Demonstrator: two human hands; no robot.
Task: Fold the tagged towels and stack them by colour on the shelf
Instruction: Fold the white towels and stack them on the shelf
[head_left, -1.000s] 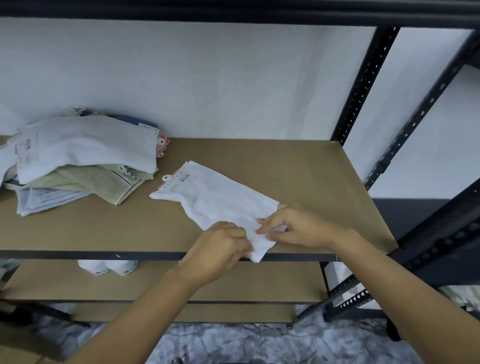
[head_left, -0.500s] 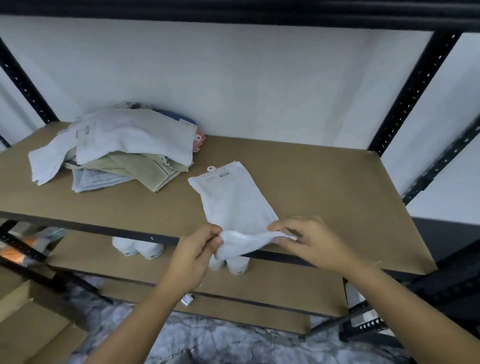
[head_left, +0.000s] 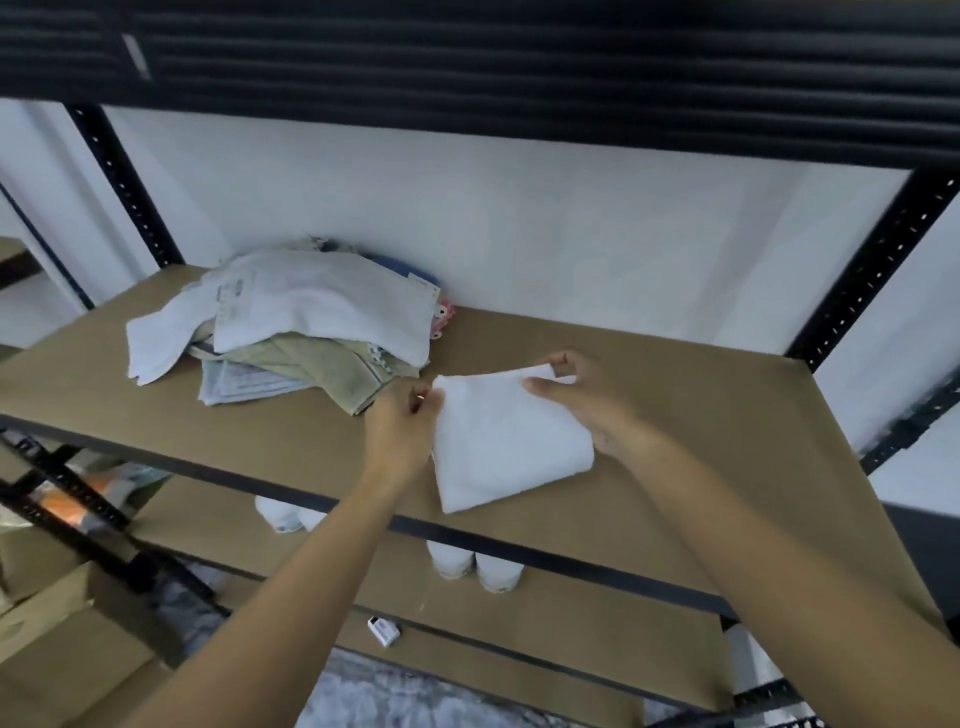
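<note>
White towel (head_left: 511, 441) lies at mid-frame on the brown shelf board (head_left: 727, 441), doubled over. Its long axis runs approx. up-down in frame, leaning a bit to the right. The rounded fold end points to the lower frame, near the board's front edge; the loose edge points to the upper frame, twd the wall.

L hand (head_left: 402, 431) pinches the upper-left corner, fingers curled tight on the cloth. R hand (head_left: 587, 400) has thumb and forefinger clamped on the upper-right corner, with its palm along the towel's right side.

Bare board shows right of the towel, out to the black upright post (head_left: 872, 260), and behind it to the wall. To the left, a loose pile of towels (head_left: 311, 332) (white on top, olive and pale blue under) sits just beside the L hand, w/ a narrow gap.

The tag on the held towel isn't visible. Tags in the pile are too blurred to read, and its back layers are mostly hidden. White containers (head_left: 475, 564) on the lower shelf are cut off by the front rail. The top of the frame is motion-smeared.
</note>
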